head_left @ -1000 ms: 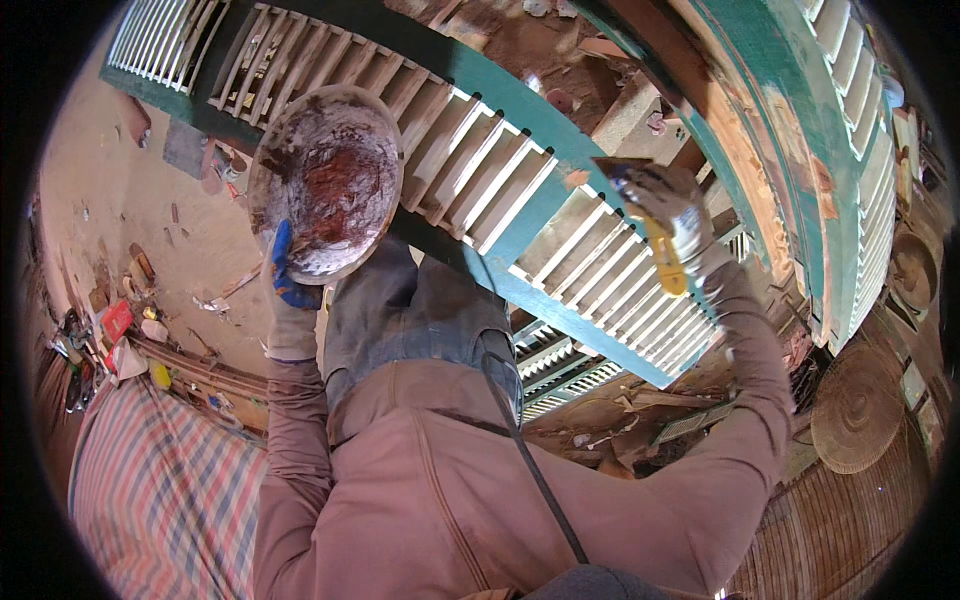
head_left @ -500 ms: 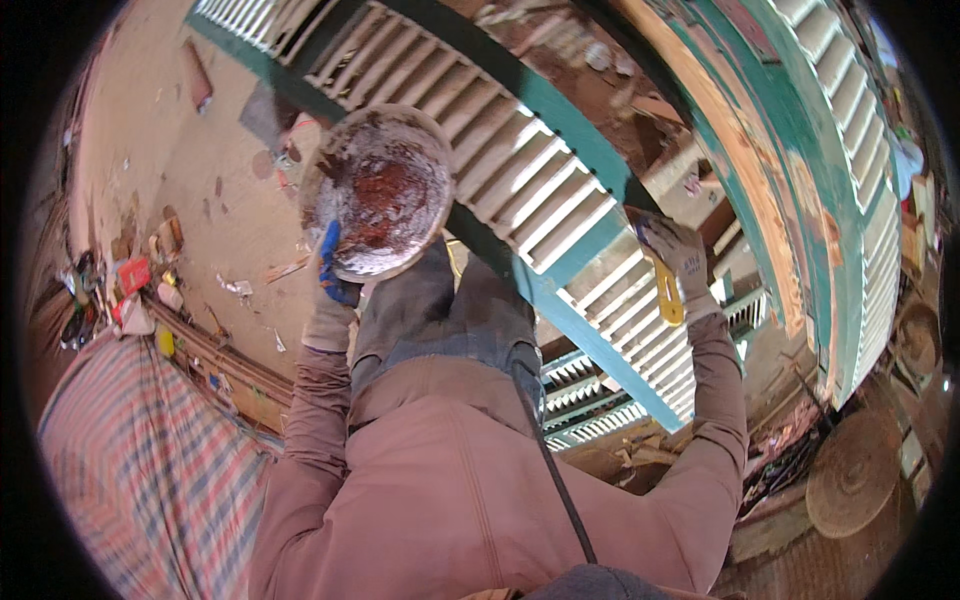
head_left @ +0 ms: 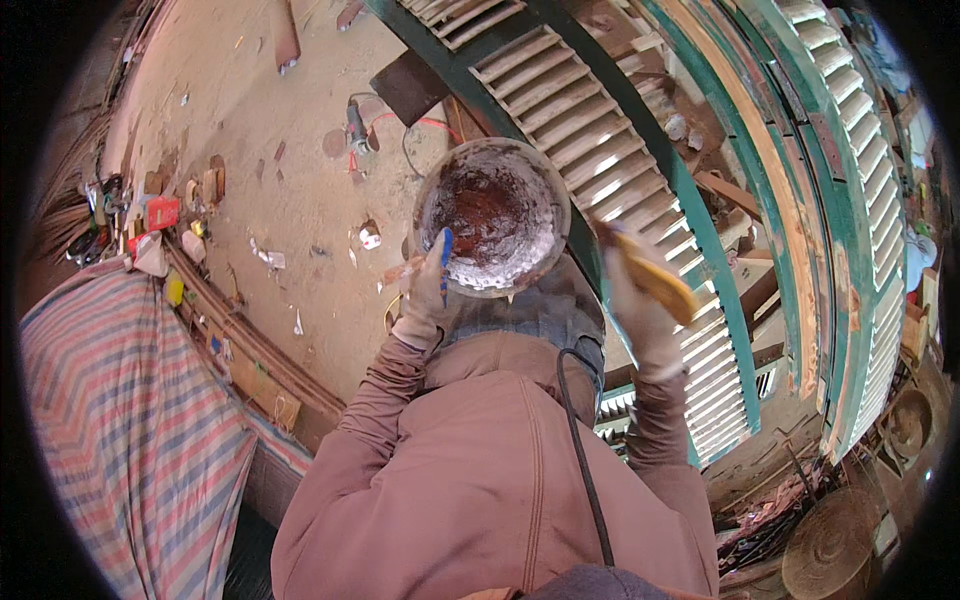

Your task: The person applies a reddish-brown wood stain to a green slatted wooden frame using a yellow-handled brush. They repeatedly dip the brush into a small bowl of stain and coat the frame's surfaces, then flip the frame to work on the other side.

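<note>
My left hand (head_left: 427,292), in a pale glove, is closed on the near left rim of a round bucket (head_left: 545,262). A whitish crust lines its inner wall, with wet reddish-brown matter in the bottom. Something narrow and blue (head_left: 445,265) shows along the fingers at the rim; I cannot tell what it is. To the right of the bucket, my gloved right hand (head_left: 640,315) grips a yellow-handled tool (head_left: 660,285), smeared by motion. Its dark reddish end points toward the bucket, and its exact kind is unclear. Beneath both lies a green-framed louvred shutter (head_left: 610,155) with pale slats.
More green shutters (head_left: 840,200) stand along the right. A corded power tool (head_left: 357,128) lies on the dusty floor beyond the bucket. Striped cloth (head_left: 130,400) covers something at the left, beside wooden boards (head_left: 250,340) and scattered clutter. A round woven tray (head_left: 830,545) is at lower right.
My view has shifted, and the bucket now appears farther right, in front of me. My right hand has come off the shutter's side toward the bucket, with the yellow-handled tool still in it.
</note>
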The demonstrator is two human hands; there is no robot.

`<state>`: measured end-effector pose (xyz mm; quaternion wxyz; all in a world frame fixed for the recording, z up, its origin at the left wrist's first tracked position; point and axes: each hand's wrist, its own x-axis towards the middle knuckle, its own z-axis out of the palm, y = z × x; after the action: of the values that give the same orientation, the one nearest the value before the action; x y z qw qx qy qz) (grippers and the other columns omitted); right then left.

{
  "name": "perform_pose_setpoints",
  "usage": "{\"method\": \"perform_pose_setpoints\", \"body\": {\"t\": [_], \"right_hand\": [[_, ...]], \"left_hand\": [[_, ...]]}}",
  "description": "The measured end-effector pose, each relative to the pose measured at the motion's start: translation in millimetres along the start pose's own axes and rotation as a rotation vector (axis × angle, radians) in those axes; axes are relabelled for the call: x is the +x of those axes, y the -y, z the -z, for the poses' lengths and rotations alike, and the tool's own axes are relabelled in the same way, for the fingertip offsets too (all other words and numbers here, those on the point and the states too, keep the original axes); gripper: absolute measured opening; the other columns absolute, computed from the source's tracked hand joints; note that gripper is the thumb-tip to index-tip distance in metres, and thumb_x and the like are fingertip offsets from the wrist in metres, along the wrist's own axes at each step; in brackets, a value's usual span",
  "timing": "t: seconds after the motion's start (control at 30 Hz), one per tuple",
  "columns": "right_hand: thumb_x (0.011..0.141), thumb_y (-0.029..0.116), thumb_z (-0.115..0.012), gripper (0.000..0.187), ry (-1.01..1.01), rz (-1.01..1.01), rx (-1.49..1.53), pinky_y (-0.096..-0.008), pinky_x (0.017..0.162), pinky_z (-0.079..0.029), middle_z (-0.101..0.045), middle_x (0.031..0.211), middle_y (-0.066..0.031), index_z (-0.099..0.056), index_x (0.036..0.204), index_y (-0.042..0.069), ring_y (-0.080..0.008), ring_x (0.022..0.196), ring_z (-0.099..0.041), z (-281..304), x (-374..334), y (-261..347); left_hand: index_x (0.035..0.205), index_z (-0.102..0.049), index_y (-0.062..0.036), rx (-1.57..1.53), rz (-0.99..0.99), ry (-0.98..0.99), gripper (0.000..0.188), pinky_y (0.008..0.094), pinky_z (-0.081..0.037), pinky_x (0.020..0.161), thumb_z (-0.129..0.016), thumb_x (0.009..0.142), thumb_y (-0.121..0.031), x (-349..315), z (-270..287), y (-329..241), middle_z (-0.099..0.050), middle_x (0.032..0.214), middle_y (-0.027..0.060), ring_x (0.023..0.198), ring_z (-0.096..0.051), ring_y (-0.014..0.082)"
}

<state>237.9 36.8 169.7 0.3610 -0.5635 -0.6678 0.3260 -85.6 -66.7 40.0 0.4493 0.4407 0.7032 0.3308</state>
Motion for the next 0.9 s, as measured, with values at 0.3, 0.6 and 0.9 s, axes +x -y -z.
{"method": "perform_pose_setpoints", "body": {"t": [0.3,0.6,0.9], "right_hand": [[0.095,0.022,-0.055,0.016,0.369,-0.03,-0.488,-0.0422,0.069,-0.056,-0.071,0.082,-0.0129,-0.062,0.091,0.008,-0.0305,0.08,-0.07,-218,50,97],[0.094,0.024,-0.058,0.017,0.264,-0.067,-0.473,-0.0417,0.072,-0.056,-0.07,0.088,-0.0118,-0.061,0.095,0.008,-0.0293,0.087,-0.069,-324,66,144],[0.091,0.022,-0.058,0.018,0.315,-0.274,-0.345,-0.0495,0.075,-0.053,-0.069,0.094,-0.0156,-0.06,0.102,0.008,-0.0368,0.089,-0.068,-342,110,121]], "left_hand": [[0.146,-0.043,0.0052,0.119,-0.24,0.167,0.049,0.0358,-0.046,0.105,-0.047,0.097,0.002,41,85,-19,-0.056,0.14,0.0162,0.126,-0.057,0.0237],[0.139,-0.05,0.0017,0.26,-0.307,0.188,0.039,0.0385,-0.034,0.114,-0.05,0.104,-0.014,98,175,24,-0.046,0.144,0.0226,0.134,-0.046,0.0316],[0.155,-0.025,0.0031,0.241,-0.231,0.225,0.06,0.0387,-0.03,0.117,-0.05,0.106,-0.02,147,176,31,-0.039,0.154,0.0219,0.142,-0.038,0.0309]]}}
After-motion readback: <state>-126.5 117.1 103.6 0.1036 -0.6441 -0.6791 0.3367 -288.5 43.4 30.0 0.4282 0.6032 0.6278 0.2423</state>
